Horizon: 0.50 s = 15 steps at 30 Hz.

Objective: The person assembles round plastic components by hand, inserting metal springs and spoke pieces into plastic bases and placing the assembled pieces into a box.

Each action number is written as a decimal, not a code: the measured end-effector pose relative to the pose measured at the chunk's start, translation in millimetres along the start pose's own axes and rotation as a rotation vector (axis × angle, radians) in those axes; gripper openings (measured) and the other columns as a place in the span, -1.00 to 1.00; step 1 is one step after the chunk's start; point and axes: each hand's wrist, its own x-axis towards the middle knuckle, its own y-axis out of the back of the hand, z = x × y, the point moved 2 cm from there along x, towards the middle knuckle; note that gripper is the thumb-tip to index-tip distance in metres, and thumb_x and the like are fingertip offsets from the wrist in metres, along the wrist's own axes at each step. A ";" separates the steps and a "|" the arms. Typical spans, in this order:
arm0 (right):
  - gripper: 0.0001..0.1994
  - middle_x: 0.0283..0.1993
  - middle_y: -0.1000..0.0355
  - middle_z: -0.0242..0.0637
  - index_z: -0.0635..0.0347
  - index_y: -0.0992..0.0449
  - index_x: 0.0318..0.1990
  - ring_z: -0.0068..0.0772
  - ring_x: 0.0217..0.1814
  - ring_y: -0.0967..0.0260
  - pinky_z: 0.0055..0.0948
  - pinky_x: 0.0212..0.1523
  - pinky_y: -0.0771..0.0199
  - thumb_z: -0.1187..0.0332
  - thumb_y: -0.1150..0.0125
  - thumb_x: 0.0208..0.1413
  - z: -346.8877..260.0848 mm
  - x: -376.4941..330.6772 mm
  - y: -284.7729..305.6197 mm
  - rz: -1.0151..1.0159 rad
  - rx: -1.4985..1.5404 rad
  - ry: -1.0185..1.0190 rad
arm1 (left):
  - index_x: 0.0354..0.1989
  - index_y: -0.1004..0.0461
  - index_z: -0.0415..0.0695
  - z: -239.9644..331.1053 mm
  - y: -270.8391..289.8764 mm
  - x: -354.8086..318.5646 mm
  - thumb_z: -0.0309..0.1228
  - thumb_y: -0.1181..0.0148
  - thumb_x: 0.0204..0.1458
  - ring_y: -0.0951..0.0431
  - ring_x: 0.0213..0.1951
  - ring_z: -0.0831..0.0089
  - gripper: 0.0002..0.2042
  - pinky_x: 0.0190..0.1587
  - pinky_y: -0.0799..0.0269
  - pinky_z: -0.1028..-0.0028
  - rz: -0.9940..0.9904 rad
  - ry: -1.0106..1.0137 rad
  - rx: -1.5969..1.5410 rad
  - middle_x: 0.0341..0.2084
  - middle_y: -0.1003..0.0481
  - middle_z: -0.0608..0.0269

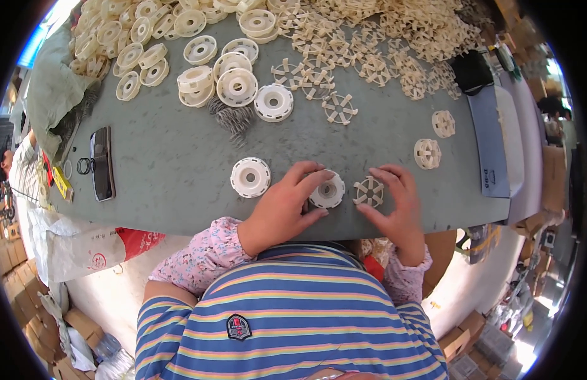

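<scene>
My left hand is curved round the left side of a round white plastic disc, with a raised centre and slots round its rim. Thumb and fingers hold it at the edge. To the right, a cream six-spoked plastic ring sits between the thumb and fingertips of my right hand, which grips it by its edge. A small gap separates ring and disc. Another white slotted disc lies flat on the table, left of my left hand.
Piles of cream wheels and spoked rings cover the far side of the grey table. Grey fluffy cord lies mid-table. A phone is at left. Two cream round parts stand near a blue box at right.
</scene>
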 end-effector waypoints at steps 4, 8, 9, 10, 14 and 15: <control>-0.35 0.13 -0.49 -0.20 0.15 -0.61 0.21 -0.21 -0.02 -0.48 -0.30 0.00 -0.57 0.34 -0.66 -0.14 14.9 -11.2 9.1 -0.119 0.003 -0.083 | 0.30 -0.50 -0.07 -0.4 -9.3 0.5 -0.45 -0.57 -0.01 -0.58 -0.43 0.43 -0.37 -0.31 -0.59 0.42 0.077 -0.060 0.032 0.24 -0.42 0.12; -0.36 0.14 -0.49 -0.20 0.18 -0.61 0.21 -0.35 -0.16 -0.45 -0.38 -0.11 -0.56 0.40 -0.64 -0.12 13.3 -16.5 6.8 -0.079 0.110 -0.188 | 0.24 -0.56 -0.02 2.2 -12.7 2.4 -0.43 -0.56 0.02 -0.60 -0.41 0.42 -0.45 -0.30 -0.60 0.42 0.137 -0.080 0.082 0.23 -0.42 0.10; -0.36 0.14 -0.49 -0.20 0.18 -0.61 0.21 -0.35 -0.16 -0.45 -0.38 -0.11 -0.56 0.40 -0.64 -0.12 14.1 -16.9 6.4 -0.076 0.112 -0.189 | 0.21 -0.58 -0.01 0.7 -12.7 3.1 -0.42 -0.55 0.03 -0.61 -0.41 0.43 -0.49 -0.30 -0.61 0.42 0.159 -0.103 0.102 0.23 -0.42 0.09; -0.36 0.13 -0.50 -0.20 0.19 -0.61 0.22 -0.34 -0.15 -0.46 -0.37 -0.10 -0.57 0.41 -0.63 -0.12 15.1 -17.4 6.3 -0.082 0.104 -0.176 | 0.21 -0.58 -0.01 -1.1 -13.2 3.0 -0.42 -0.55 0.03 -0.61 -0.41 0.43 -0.49 -0.30 -0.61 0.42 0.157 -0.104 0.105 0.23 -0.42 0.09; -0.36 0.10 -0.51 -0.19 0.20 -0.60 0.22 -0.33 -0.15 -0.49 -0.37 -0.08 -0.59 0.42 -0.61 -0.12 14.1 -16.2 6.9 -0.048 0.046 -0.129 | 0.16 -0.60 -0.02 -3.8 -13.2 3.1 -0.42 -0.55 0.05 -0.61 -0.42 0.47 -0.54 -0.31 -0.60 0.44 0.148 -0.075 0.083 0.22 -0.43 0.09; -0.36 0.10 -0.51 -0.19 0.20 -0.60 0.22 -0.33 -0.15 -0.49 -0.37 -0.08 -0.59 0.42 -0.61 -0.12 11.4 -15.0 7.0 -0.048 0.046 -0.128 | 0.16 -0.59 -0.04 -3.6 -13.3 2.6 -0.42 -0.54 0.06 -0.60 -0.43 0.50 -0.55 -0.31 -0.60 0.45 0.151 -0.080 0.079 0.22 -0.44 0.10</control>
